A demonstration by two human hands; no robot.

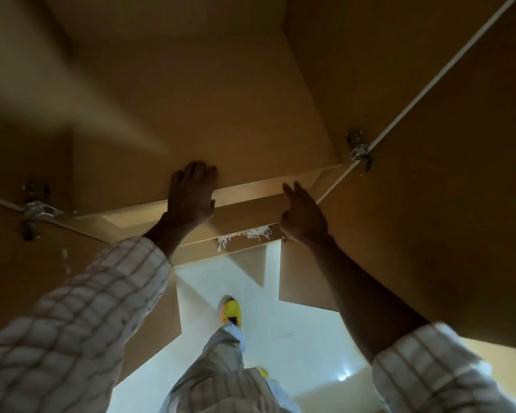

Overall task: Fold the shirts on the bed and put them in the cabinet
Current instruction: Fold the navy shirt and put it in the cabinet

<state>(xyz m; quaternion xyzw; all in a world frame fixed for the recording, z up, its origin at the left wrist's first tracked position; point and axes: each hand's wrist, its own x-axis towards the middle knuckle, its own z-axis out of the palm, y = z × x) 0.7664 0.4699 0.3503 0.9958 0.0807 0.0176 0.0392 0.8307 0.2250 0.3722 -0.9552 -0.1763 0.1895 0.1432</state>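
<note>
My left hand point(192, 195) lies flat on the cabinet point(221, 114) shelf edge at 12 o'clock; my right hand point(303, 217) hangs open at 1 o'clock. White fringed cloth point(245, 235), maybe a shirt, peeks from the shelf below, between them.

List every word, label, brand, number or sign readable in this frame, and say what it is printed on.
None: no readable text anywhere in this view.
The cabinet panels and doors are plain brown, with no labels.
The metal hinges show no legible stamp.
The yellow shoe has dark markings, too small and blurred to read as letters or a brand.
The checked sleeves carry only a grid pattern.
</note>
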